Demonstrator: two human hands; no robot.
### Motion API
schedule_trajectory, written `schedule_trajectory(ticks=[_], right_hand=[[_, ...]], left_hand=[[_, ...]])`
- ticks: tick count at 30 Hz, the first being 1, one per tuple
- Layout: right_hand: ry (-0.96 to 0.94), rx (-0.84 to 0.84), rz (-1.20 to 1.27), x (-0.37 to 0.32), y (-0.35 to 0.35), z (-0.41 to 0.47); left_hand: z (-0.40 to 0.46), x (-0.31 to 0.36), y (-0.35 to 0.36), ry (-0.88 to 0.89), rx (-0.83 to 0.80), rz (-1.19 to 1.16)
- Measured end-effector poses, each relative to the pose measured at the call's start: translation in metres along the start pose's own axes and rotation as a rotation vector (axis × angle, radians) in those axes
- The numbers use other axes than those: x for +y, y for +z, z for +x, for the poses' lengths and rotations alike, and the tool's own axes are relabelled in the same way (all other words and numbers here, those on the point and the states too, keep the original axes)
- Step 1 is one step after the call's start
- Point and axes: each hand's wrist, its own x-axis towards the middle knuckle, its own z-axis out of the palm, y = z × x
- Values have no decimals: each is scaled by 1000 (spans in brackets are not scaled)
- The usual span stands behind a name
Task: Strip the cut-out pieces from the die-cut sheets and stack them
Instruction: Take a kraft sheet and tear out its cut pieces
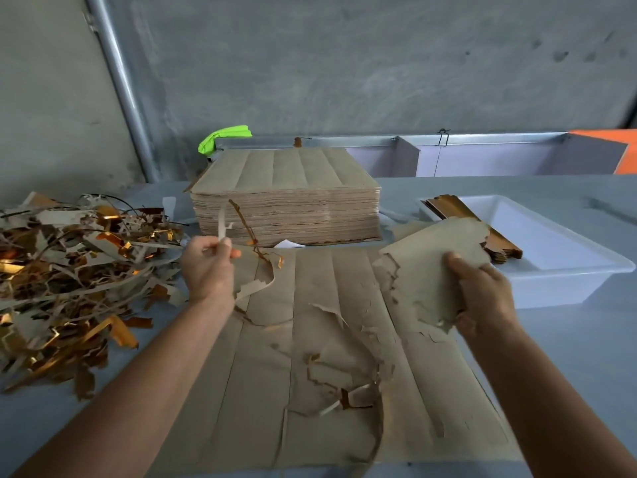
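Nearest the camera, a die-cut sheet (310, 357) lies flat on the grey table (568, 357), torn waste curling across its middle. The left hand (206, 267) pinches a thin waste strip (222, 220) lifted off the sheet's far left corner. The right hand (482, 294) grips a batch of cut-out pieces (434, 267), raised over the sheet's right edge. Behind stands a tall stack of sheets (289, 208). A scrap pile (69, 270) crowds the table's left side; a white tray (551, 257) holding gold-faced pieces (496, 243) sits right. A bare concrete wall (344, 63) closes the back.
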Motion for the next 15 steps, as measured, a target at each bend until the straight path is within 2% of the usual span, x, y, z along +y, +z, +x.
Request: schedule_trajectory(ticks=[5,7,9,13,15], right_hand=[[-48,-5,0,-11,-22,9],[-55,-18,-26,-9,-25,9],[-42,-25,-45,-4,-23,6],[-21,-47,-72,7,-12,-2],[-21,-72,-93,12,-9,-7]], left_hand=[[30,4,-32,309,19,247],[29,8,-38,430,-46,344],[11,8,-38,470,-245,498],[-56,-6,-26,375,-908,899],[-86,-24,-19,423,-1117,1160]])
